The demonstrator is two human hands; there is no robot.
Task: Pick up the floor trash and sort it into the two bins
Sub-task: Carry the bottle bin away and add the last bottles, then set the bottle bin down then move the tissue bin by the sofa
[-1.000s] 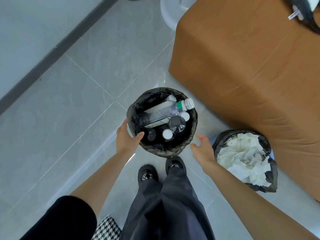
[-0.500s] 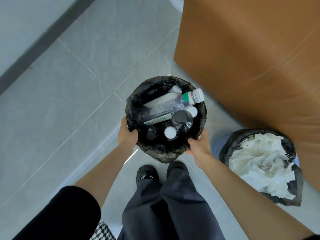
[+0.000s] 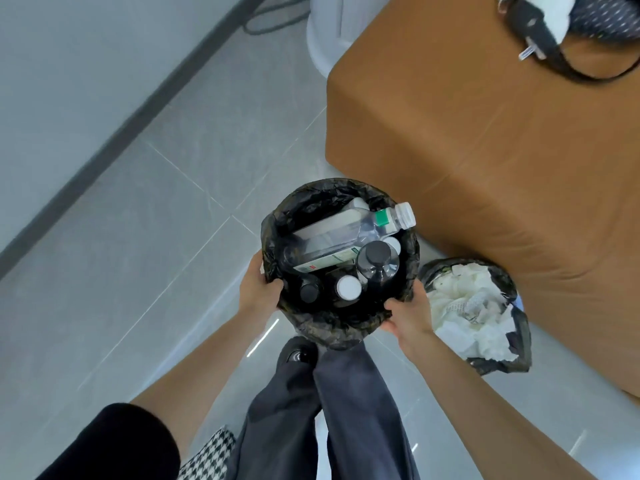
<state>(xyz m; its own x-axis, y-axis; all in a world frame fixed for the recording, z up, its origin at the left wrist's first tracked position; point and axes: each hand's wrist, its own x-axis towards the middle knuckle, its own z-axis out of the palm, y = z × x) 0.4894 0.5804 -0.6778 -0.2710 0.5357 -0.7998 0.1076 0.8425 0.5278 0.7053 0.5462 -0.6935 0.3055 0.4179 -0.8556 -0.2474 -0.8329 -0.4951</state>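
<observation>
A round bin lined with a black bag [image 3: 332, 323] is held above my feet. It holds several plastic bottles; a clear bottle [image 3: 349, 233] with a white cap lies across the top. My left hand [image 3: 258, 289] grips the bin's left rim, thumb inside. My right hand [image 3: 410, 313] grips the right rim. To the right on the floor stands a second black-lined bin [image 3: 519, 334], full of crumpled white paper [image 3: 464, 306].
A large brown box-shaped block [image 3: 485, 168] rises behind both bins, with a black cable and plug [image 3: 533, 26] on top. A white container [image 3: 325, 29] stands at the back. A dark baseboard [image 3: 121, 129] runs along the wall on the left. Grey floor tiles [image 3: 121, 254] lie left.
My right hand moved from beside the bottle bin onto its right rim. Both hands now grip the bin, and it has risen closer to the camera.
</observation>
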